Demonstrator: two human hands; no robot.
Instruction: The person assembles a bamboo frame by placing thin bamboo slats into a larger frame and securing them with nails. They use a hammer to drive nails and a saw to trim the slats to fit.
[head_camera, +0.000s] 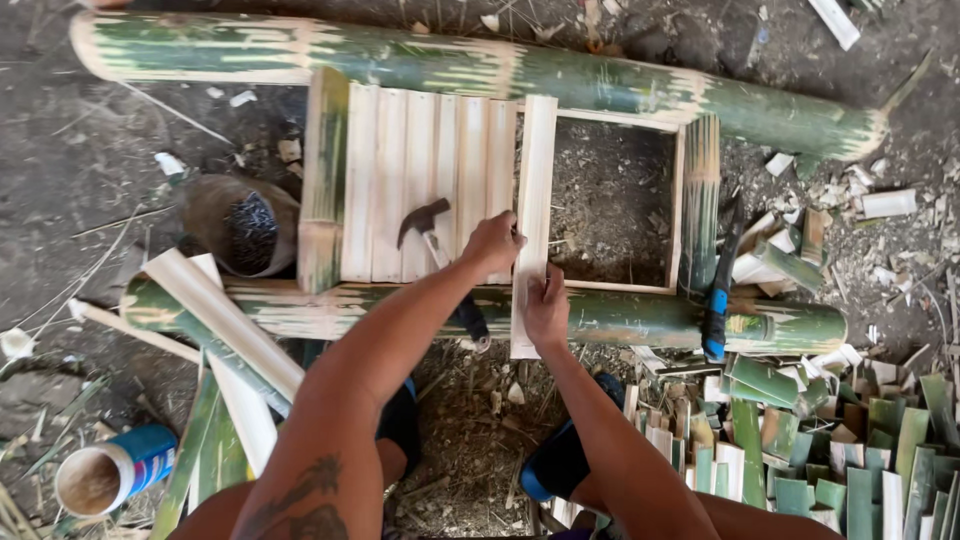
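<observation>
two green bamboo poles lie across the dirt floor with a frame between them, part filled by a row of pale slats on which a hammer rests. one loose slat stands just right of the row, reaching over the near pole; the left hand has its grip clamped on the slat's left edge and the right hand presses its lower right edge. a knife lies by the frame's right post, and a bowl of nails sits to the left.

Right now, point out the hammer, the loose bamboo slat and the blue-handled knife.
hammer (424, 218): head view, on its dark head.
loose bamboo slat (537, 165): head view, upper pale face.
blue-handled knife (716, 303): head view, blue handle.
</observation>
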